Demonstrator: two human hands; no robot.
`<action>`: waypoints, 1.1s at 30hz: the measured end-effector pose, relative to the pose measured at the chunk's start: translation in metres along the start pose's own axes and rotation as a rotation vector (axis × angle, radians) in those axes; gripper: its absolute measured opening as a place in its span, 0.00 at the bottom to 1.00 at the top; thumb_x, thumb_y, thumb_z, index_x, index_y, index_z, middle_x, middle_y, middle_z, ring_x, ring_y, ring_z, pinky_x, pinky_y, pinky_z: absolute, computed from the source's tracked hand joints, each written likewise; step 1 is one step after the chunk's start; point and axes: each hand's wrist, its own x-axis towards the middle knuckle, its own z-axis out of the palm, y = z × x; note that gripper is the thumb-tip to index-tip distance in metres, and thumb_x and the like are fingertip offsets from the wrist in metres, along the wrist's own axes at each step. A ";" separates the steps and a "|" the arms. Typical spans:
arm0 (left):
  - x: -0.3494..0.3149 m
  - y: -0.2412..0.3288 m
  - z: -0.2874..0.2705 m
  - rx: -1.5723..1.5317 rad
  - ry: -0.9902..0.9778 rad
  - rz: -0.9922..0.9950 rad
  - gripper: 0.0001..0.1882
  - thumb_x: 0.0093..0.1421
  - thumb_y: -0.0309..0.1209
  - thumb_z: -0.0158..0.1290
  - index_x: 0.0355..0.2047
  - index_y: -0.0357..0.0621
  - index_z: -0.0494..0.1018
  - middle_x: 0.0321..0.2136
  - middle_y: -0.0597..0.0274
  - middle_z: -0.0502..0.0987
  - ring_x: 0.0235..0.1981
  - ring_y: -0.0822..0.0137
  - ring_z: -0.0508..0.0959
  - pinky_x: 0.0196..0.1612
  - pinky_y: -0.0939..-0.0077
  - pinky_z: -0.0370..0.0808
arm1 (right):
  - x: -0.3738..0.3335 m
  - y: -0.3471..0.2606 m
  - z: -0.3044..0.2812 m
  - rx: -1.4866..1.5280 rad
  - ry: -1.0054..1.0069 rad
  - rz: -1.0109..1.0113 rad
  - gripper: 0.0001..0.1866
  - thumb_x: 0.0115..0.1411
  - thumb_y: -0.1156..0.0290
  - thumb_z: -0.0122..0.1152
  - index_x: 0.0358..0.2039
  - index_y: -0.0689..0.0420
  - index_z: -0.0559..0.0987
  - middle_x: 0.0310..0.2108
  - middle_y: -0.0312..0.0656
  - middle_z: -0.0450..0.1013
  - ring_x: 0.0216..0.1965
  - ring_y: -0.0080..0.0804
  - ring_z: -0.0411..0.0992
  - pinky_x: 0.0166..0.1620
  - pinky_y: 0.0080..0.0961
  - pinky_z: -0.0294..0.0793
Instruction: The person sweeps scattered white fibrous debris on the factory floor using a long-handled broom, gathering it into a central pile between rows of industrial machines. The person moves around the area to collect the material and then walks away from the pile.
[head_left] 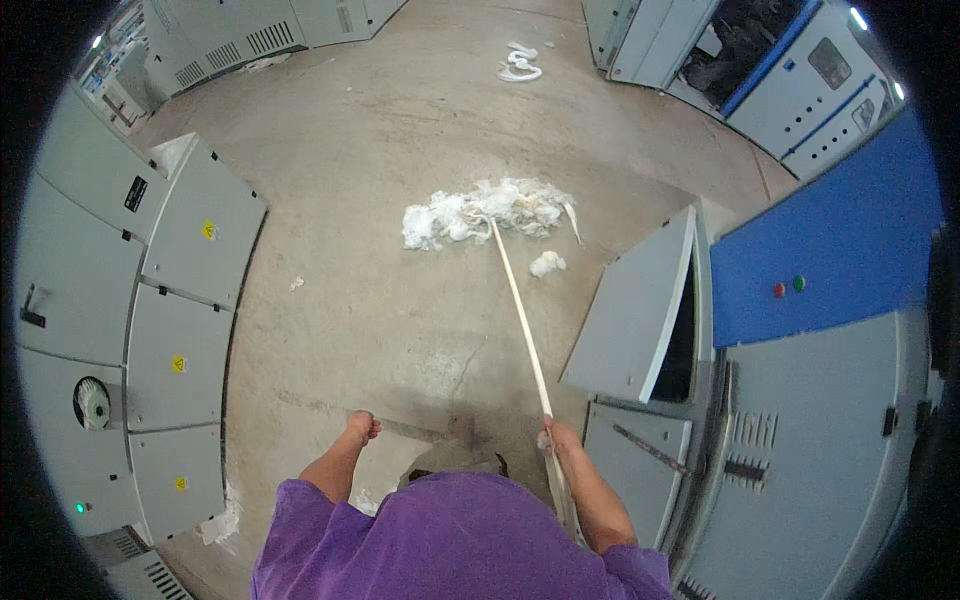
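Observation:
My right hand (560,436) is wrapped round a long pale wooden pole (523,322), which slants forward and slightly left across the floor. Its far end meets a wide heap of white fluffy fibre (500,212); whatever head it carries is hidden in the fluff. Some grey, dirty strands run through the heap. A small separate tuft of fibre (547,264) lies just this side of it, to the right. Away from the pole, my left hand (363,426) hangs over the floor with its fingers curled in, and nothing shows in it.
Grey cabinets with yellow warning labels (180,364) line the left. On the right, a grey door (636,310) stands ajar into the aisle beside a blue machine panel (825,240). White coiled fibre (519,67) lies farther off on the concrete floor (350,290).

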 end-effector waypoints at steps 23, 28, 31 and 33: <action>-0.131 0.421 0.195 0.442 -0.315 0.359 0.12 0.53 0.32 0.53 0.36 0.39 0.70 0.19 0.62 0.71 0.18 0.70 0.71 0.20 0.74 0.69 | 0.177 -0.468 0.313 0.261 -0.537 0.089 0.07 0.54 0.78 0.53 0.33 0.68 0.70 0.21 0.43 0.69 0.20 0.34 0.69 0.21 0.32 0.72; -0.095 0.406 0.151 0.901 0.046 0.586 0.15 0.49 0.33 0.52 0.37 0.41 0.70 0.27 0.47 0.76 0.29 0.49 0.76 0.34 0.57 0.72 | 0.204 -0.478 0.359 0.258 -0.386 0.037 0.05 0.49 0.80 0.59 0.27 0.67 0.73 0.22 0.44 0.70 0.23 0.35 0.72 0.24 0.34 0.75; -0.058 0.408 0.110 0.902 0.016 0.606 0.15 0.49 0.34 0.51 0.36 0.40 0.70 0.29 0.44 0.75 0.33 0.44 0.75 0.37 0.55 0.71 | 0.199 -0.485 0.398 0.064 -0.316 -0.030 0.06 0.49 0.77 0.60 0.27 0.66 0.74 0.22 0.44 0.70 0.23 0.34 0.71 0.25 0.33 0.75; -0.040 0.408 0.060 0.885 -0.021 0.665 0.15 0.49 0.34 0.51 0.37 0.41 0.70 0.28 0.45 0.76 0.33 0.44 0.75 0.37 0.55 0.71 | 0.186 -0.480 0.423 0.100 -0.410 -0.025 0.05 0.51 0.76 0.59 0.27 0.65 0.74 0.22 0.43 0.70 0.23 0.34 0.71 0.25 0.31 0.74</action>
